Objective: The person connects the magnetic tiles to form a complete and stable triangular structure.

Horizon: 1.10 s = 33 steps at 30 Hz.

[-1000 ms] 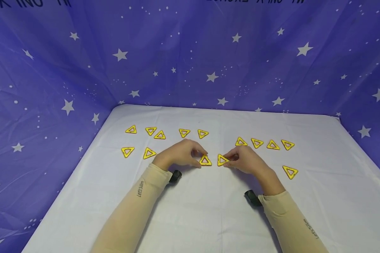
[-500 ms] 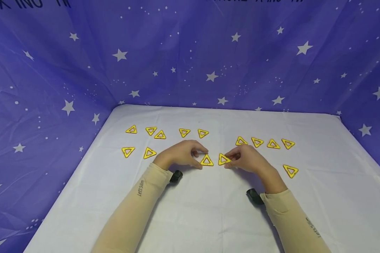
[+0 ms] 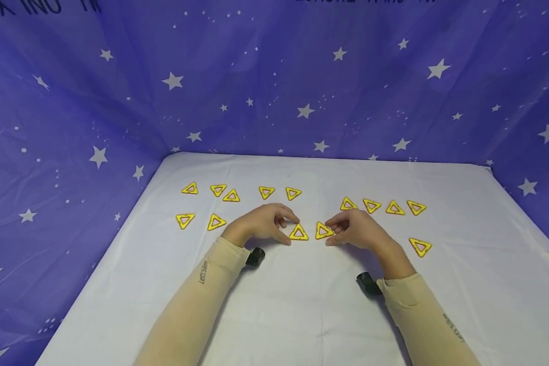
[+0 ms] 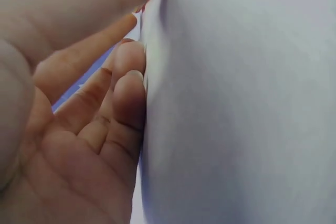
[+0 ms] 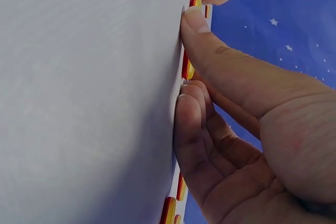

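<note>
Triangle A [image 3: 299, 238] and triangle B [image 3: 318, 233] lie flat on the desk [image 3: 297, 305], side by side with a narrow gap between. Both yellow, open in the middle; the right wrist view shows red along the edge. A points away from the person, B toward the right.

Left hand [image 3: 265, 223]: at A's left side, index tip near the apex, thumb tip near the close left corner, fingers bent. Cannot tell whether they pinch A or only rest beside it; the left wrist view hides the tips.

Right hand [image 3: 359, 230]: at B's right corner, thumb on the near side, fingers on the far side, all curved. Cannot tell whether this is a grip or a loose bracket.

Other pieces, yellow also: five triangles [image 3: 231, 199] at back left, two triangles [image 3: 185, 216] nearer on that side, four triangles [image 3: 395, 212] in a row at right, one triangle [image 3: 421, 243] closer to the right forearm. The right hand slightly overlaps the row's leftmost piece.
</note>
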Motion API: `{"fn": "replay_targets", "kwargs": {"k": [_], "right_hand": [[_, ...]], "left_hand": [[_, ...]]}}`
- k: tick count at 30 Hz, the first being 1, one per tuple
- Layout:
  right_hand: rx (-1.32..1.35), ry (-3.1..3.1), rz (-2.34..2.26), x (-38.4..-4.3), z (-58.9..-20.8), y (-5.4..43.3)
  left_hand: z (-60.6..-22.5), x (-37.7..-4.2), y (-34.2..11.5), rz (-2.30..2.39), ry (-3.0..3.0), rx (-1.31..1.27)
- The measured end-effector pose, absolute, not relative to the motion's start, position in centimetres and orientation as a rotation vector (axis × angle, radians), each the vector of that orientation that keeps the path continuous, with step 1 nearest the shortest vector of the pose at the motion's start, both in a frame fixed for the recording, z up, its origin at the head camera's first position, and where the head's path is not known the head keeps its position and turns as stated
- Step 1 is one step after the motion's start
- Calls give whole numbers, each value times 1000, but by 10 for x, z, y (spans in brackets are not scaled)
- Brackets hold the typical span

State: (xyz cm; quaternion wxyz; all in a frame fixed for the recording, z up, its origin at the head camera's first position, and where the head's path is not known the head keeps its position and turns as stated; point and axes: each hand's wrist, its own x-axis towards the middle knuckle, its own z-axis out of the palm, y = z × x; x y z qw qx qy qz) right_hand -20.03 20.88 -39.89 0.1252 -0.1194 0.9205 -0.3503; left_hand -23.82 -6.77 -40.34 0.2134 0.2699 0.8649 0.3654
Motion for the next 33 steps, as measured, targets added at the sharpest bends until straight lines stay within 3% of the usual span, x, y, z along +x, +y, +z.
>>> {"fn": "replay_targets", "kwargs": {"k": [33], "right_hand": [[-281, 2708, -954, -201, -400, 209]], "left_hand": [[-410, -241, -69, 1067, 2360, 808]]}}
